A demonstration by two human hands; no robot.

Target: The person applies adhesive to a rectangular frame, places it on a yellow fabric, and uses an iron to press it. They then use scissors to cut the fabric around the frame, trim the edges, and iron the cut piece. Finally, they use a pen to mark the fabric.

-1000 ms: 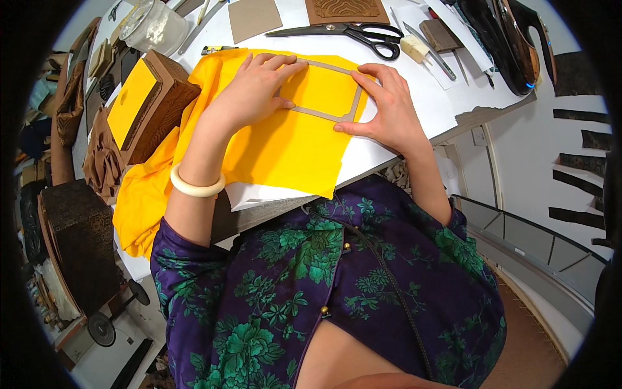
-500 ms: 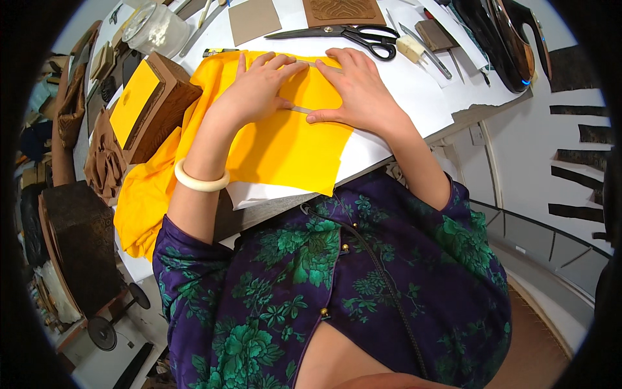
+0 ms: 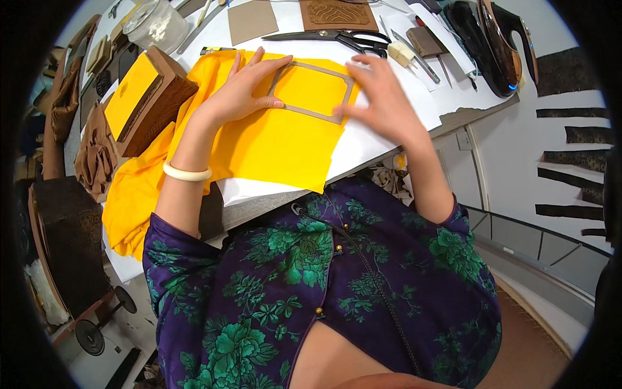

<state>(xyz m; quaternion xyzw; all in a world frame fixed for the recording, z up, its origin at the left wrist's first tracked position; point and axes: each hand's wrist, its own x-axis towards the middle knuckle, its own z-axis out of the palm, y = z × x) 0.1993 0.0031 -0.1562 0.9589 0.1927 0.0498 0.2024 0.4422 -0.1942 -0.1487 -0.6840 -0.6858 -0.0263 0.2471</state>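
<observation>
A thin grey-brown rectangular frame (image 3: 310, 113) with notched inner corners lies flat on a sheet of bright yellow cloth (image 3: 278, 152). My left hand (image 3: 245, 92) rests over the frame's left end, thumb on the lower edge and forefinger at the upper one, fingers apart. At the opposite end, my right hand (image 3: 383, 100) is smeared by motion; its thumb and fingers are apart beside the frame's right side. Whether it touches the frame I cannot tell. More yellow cloth is bunched to the left, under my left forearm.
Black-handled scissors (image 3: 324, 35) lie beyond the cloth. A brown block with a yellow top (image 3: 146, 97) stands at left, near a clear jar (image 3: 155, 27). A carved brown panel (image 3: 338, 14), a grey-brown square (image 3: 253, 21) and a dark iron-like appliance (image 3: 489, 48) sit farther back.
My right hand has shifted right and spread off the frame's middle, and my left hand has moved slightly left. Much more of the frame now shows between them.
</observation>
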